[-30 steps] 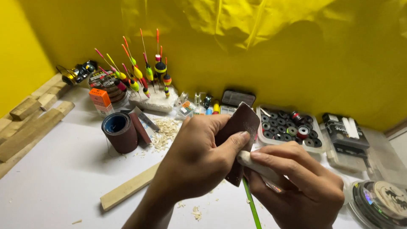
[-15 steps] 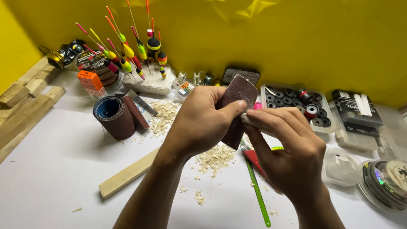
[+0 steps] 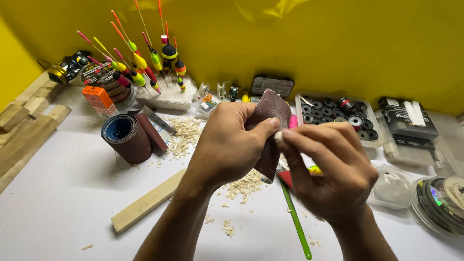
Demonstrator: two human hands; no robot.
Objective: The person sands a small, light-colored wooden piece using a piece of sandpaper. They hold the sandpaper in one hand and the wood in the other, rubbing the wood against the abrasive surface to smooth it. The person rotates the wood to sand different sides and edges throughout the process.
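A folded sheet of dark red-brown sandpaper is held up over the middle of the white table, above a scatter of wood shavings. The left hand wraps it, fingers curled nearly closed and the thumb pressed across its face, so the sheet bends like a sleeve. The right hand pinches a small pale piece between thumb and forefinger, fingers drawn tight on it, its tip touching the sandpaper's edge beside the left thumb (most of the piece is hidden, so its shape cannot be told). Held this way, the paper seems to back the piece on both sides.

Just beneath the hands lie a thin green rod and a red-handled tool, partly covered. A pale wooden strip lies near the left forearm, a roll of sandpaper beyond it. Painted fishing floats stand in a white foam block by the yellow wall; a clear tray of black spools sits to the right. Open tabletop remains toward the near left edge; the right side is crowded with boxes.
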